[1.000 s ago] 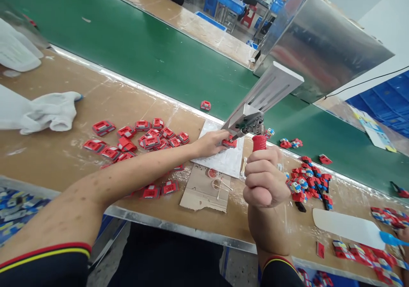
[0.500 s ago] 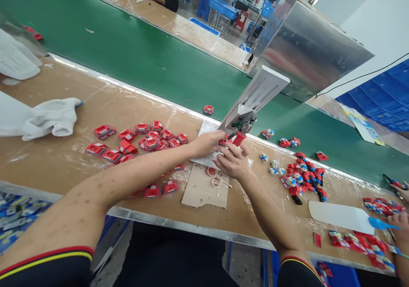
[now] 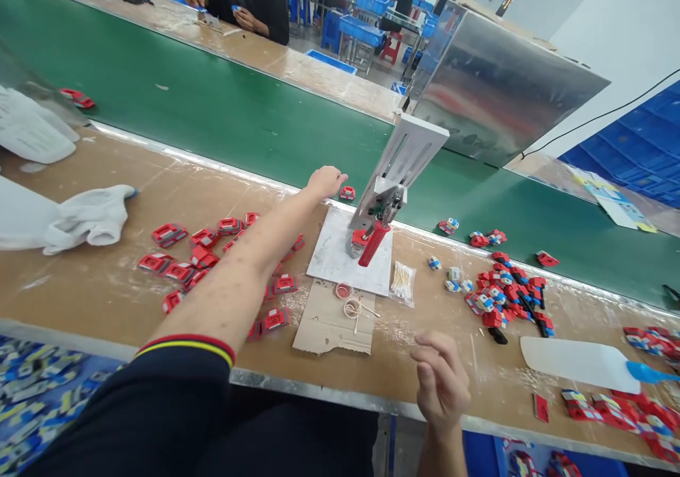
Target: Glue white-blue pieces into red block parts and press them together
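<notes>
My left hand (image 3: 325, 180) reaches far forward to the edge of the green conveyor belt (image 3: 223, 108), fingers curled, just left of a single red piece (image 3: 347, 193) lying there. Whether it holds anything is hidden. My right hand (image 3: 438, 381) hovers at the table's near edge, fingers apart and empty. Between them stands a small hand press (image 3: 396, 172) with a red handle (image 3: 373, 243), on a white plate (image 3: 334, 261). A red piece (image 3: 358, 237) sits at the press base. A heap of red pieces (image 3: 212, 250) lies under my left forearm.
Red, blue and white pieces (image 3: 504, 296) are heaped right of the press. A white glove (image 3: 88, 215) lies at the left, cardboard (image 3: 332, 321) and a bag of swabs (image 3: 402, 281) in front. A metal housing (image 3: 494, 87) spans the belt. Other people sit across it.
My left hand left the press base and stretched out to the belt edge. My right hand let go of the red handle and drew back to the near table edge, open.
</notes>
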A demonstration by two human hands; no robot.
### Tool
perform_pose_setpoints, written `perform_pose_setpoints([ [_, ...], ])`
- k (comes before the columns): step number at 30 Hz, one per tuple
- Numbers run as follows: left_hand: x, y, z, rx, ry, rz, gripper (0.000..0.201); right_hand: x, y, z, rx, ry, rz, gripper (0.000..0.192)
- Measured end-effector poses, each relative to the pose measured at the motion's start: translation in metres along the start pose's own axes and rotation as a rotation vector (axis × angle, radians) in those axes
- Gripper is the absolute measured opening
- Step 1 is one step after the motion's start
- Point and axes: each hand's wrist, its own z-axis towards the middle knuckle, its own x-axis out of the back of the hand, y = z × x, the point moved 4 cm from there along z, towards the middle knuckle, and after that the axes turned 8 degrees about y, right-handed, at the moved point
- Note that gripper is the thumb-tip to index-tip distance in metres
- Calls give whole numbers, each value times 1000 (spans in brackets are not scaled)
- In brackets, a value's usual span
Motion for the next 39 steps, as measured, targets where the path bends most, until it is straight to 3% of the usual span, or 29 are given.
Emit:
perform_pose_setpoints([
  [4, -29, 10, 4, -1, -108, 33, 36, 2, -4, -4, -56, -14, 59, 24],
  [7, -24, 9, -4, -11, -112, 18, 28, -5, 3, 4, -54, -68, 82, 22],
  [10, 7, 2, -17, -25, -50, -40, 37, -26, 16, 14, -65, -244, 28, 13],
  [13, 55, -4, -53, -54, 53, -157, 40, -53, 24, 16, -27, -450, -3, 26],
  [16, 103, 0, -122, -87, 191, -488, 36, -72, 28, 15, 12, -586, 31, 18],
  [19, 120, 13, -202, -31, 214, -790, 39, -84, 27, 20, 27, -614, 57, 19],
  [21, 110, 23, -245, 3, 211, -987, 43, -92, 24, 28, 49, -605, 62, 19],
  [24, 77, 33, -280, 47, 206, -1210, 45, -106, 17, 39, 89, -621, 81, 17],
  [27, 44, 33, -290, 59, 244, -1313, 44, -115, 14, 43, 91, -628, 146, 15],
  [30, 24, 27, -294, 65, 276, -1316, 44, -116, 14, 41, 71, -597, 205, 15],
  [35, 14, 25, -305, 39, 231, -1245, 35, -113, 20, 37, 66, -554, 246, 16],
  [39, 12, 27, -306, 10, 268, -1190, 32, -111, 23, 40, 55, -534, 265, 16],
])
